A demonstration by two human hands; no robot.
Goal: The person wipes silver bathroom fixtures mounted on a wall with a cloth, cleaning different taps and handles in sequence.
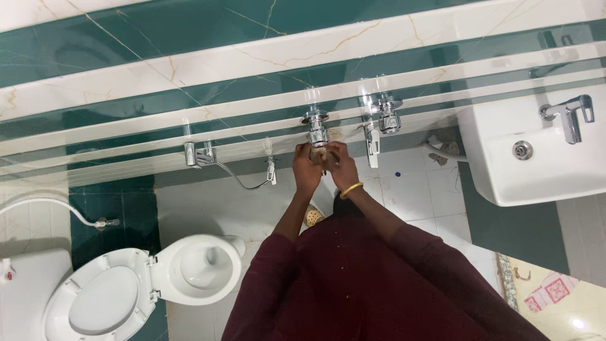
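- Head camera view of a bathroom, the picture turned so the wall of green and cream striped tiles fills the top and the person's dark red sleeves reach up from the bottom.
- Both hands meet at a chrome wall tap (315, 126) in the middle of the wall. The left hand (307, 165) and the right hand (338, 165), with a yellow bangle (351, 189) on its wrist, are cupped together just under the spout, clasped around a small brownish thing (320, 153); it is too small to tell what it is.
- The fingers are curled closed around that thing, touching each other.
- Risk: judging from the wet, shiny fittings, the small thing could slip from the fingers and drop to the white floor tiles (416, 189) below.
- Risk: the open toilet bowl (199, 268) with its raised lid sits near on the left; a dropped thing could bounce toward it.
- Risk: a second tap (389, 113) and a spout (372, 142) stand just beside the right hand and could be knocked.
- A white washbasin (536, 183) hangs well apart to the right.
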